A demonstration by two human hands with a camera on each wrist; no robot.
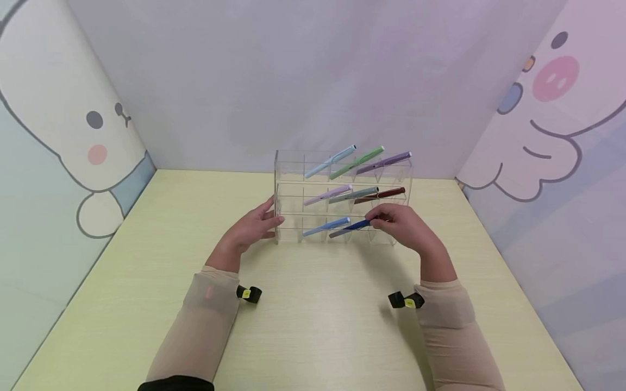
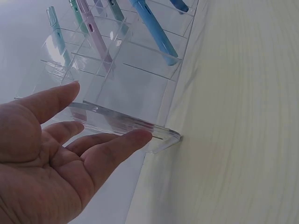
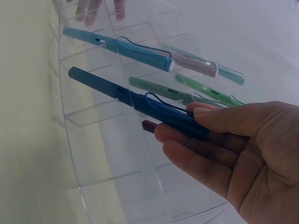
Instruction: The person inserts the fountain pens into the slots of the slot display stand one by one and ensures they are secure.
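Note:
A clear acrylic pen rack with three tiers stands on the table. My left hand is at its left side, fingers fairly straight; in the left wrist view the fingertips rest against the side panel. My right hand pinches the cap end of a dark blue pen between thumb and fingers. The lower end of that pen lies in the bottom tier, right of a light blue pen. The middle tier holds a lilac pen, a grey-green pen and a dark red pen.
In the top tier lean a pale blue pen, a green pen and a purple pen. The pale wooden table runs up to a back wall. Cartoon-printed side walls flank it.

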